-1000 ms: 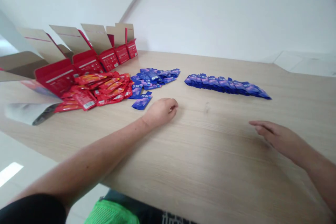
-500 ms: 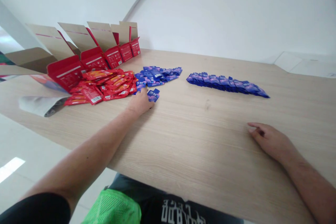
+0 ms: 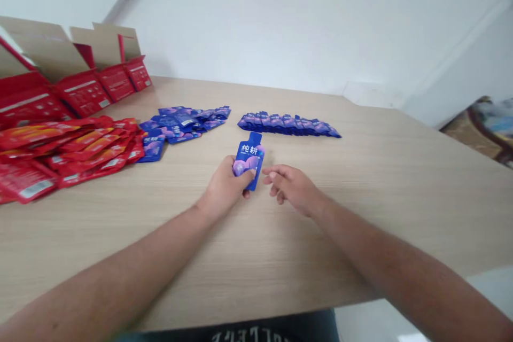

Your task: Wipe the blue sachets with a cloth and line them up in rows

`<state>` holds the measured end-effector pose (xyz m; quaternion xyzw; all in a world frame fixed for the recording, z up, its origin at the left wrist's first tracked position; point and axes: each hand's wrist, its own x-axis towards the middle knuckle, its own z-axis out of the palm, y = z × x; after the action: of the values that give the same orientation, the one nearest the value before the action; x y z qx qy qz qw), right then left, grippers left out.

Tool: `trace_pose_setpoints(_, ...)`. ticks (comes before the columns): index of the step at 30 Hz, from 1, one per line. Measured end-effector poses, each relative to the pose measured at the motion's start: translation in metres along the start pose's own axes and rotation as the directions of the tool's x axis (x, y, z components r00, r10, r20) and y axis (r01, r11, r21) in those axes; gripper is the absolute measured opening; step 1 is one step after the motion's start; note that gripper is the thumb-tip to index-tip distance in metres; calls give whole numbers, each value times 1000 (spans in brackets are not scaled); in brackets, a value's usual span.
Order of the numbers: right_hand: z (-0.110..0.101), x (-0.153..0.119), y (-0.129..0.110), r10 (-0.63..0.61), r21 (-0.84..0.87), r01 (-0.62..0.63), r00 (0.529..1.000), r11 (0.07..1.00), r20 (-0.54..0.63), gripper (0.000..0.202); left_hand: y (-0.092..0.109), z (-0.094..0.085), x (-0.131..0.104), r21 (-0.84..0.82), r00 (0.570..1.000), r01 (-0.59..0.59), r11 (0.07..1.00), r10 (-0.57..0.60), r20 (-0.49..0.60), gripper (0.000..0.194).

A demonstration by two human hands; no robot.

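Upright in my left hand [image 3: 228,184] is a blue pouch [image 3: 249,157] with a narrow neck and pink-purple round shapes, its printed face toward me and my thumb across its lower part. My right hand [image 3: 290,187] hovers just right of the pouch, fingers apart and slightly curled, with nothing in it. Beyond the hands lies a neat overlapping row of blue pouches [image 3: 288,124]. A loose pile of blue pouches [image 3: 184,122] spreads to the left, and one blue pouch [image 3: 152,147] lies at its near end.
A heap of red sachets [image 3: 80,155] covers the table's left side, touching the blue pile. Behind it stand several open red boxes [image 3: 84,91] with raised flaps. A white wall rises behind the wooden table [image 3: 380,187]. A flat white item [image 3: 366,95] lies at the back right.
My left hand has lifted a blue pouch from beside the pile and brought it to the middle. My right hand has come in from the right toward it. The view has turned right.
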<state>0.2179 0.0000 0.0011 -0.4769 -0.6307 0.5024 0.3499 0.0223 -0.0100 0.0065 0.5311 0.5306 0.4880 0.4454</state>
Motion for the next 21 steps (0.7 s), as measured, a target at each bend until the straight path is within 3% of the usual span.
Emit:
trace_pose_setpoints(5, 3, 6, -2, -91, 3, 92, 989, 996, -117, 30, 11, 40, 0, 91, 993, -59, 994, 49, 111, 30)
trace_pose_setpoints(9, -29, 9, 7, -118, -24, 115, 971, 993, -210, 29, -7, 60, 11, 72, 983, -103, 992, 90, 161, 35)
trace_pose_setpoints(12, -88, 21, 13, -128, -65, 112, 923, 992, -362, 27, -24, 69, 16, 105, 955, -204, 973, 174, 241, 35)
trace_pose_setpoints(17, -236, 50, 20, -98, -120, 23, 734, 993, -672, 19, -32, 70, 10, 245, 929, -290, 925, 211, 304, 30)
trace_pose_setpoints(19, -286, 64, 24, -39, -111, -63, 680, 992, -732, 17, -30, 68, 6, 282, 925, -283, 917, 184, 333, 30)
trace_pose_setpoints(21, -322, 80, 31, 26, -92, -147, 648, 985, -761, 16, -28, 66, 3, 306, 923, -270, 913, 156, 351, 30)
